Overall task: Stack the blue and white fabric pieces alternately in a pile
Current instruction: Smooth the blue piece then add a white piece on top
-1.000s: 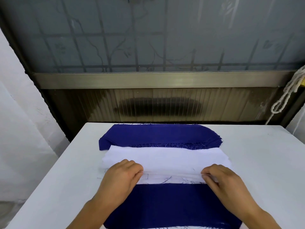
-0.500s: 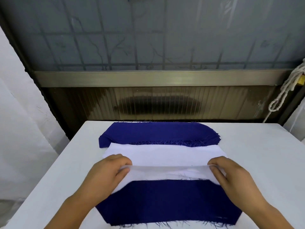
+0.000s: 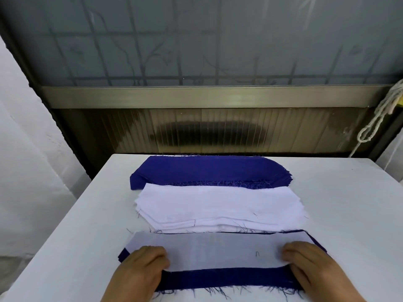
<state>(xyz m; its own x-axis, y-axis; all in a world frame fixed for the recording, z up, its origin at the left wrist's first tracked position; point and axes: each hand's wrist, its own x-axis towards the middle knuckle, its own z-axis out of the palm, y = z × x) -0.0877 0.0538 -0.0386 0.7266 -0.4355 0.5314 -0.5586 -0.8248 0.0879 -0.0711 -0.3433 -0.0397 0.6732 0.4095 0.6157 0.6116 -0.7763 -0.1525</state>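
Head view: both bare hands rest at the near edge of a white table, each on one end of a thin white fabric piece that lies flat on a dark blue fabric piece. The left hand covers the white piece's left end, fingers curled and held close together, fingertips pressing down on the cloth; whether the thumb is tucked under the edge cannot be told. The right hand mirrors it at the right end, fingers together and bent, their tips on the cloth; its thumb is hidden too. Between the two sets of fingers the white piece stretches smooth, with a small dark thread mark nearer the right fingers. Nearer than the fingers, a band of the blue piece shows below the white one, its frayed edge trailing loose threads towards the table edge. A sliver of blue also peeks out just left of the left fingers and just beyond the right fingers.

Beyond the fingertips, almost touching the far edge of the held piece, sits a fanned stack of white fabric pieces. Farther still, a stack of blue fabric pieces lies along the table's far edge, its near edge tucked under the white stack. Well off to the right of the right fingers, a white knotted rope hangs by the ribbed glass panel.
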